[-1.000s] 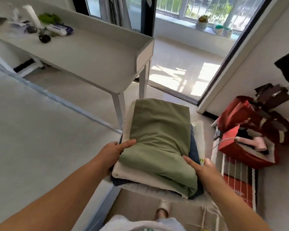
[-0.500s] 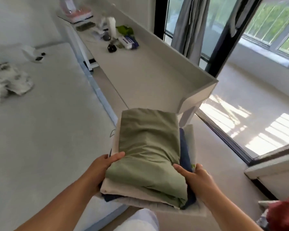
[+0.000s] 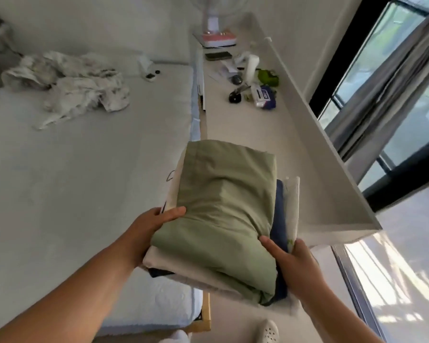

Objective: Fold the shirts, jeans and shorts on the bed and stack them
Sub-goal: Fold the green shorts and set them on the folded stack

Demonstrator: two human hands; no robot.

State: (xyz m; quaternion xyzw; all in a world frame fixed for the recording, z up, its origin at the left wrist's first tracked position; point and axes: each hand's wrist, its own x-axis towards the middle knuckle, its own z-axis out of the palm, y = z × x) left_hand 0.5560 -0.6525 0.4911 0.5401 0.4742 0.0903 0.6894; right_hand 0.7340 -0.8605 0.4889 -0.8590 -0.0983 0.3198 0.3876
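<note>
Both hands carried the stack of folded clothes (image 3: 223,214) in mid-air, between the bed (image 3: 84,181) and the white desk (image 3: 253,134). Left hand (image 3: 146,231) and right hand (image 3: 292,263) each gripped an end, thumbs pressed on the green top garment (image 3: 223,194). Lowering the pile level, with even grip, would likely prevent layers sliding.
</note>
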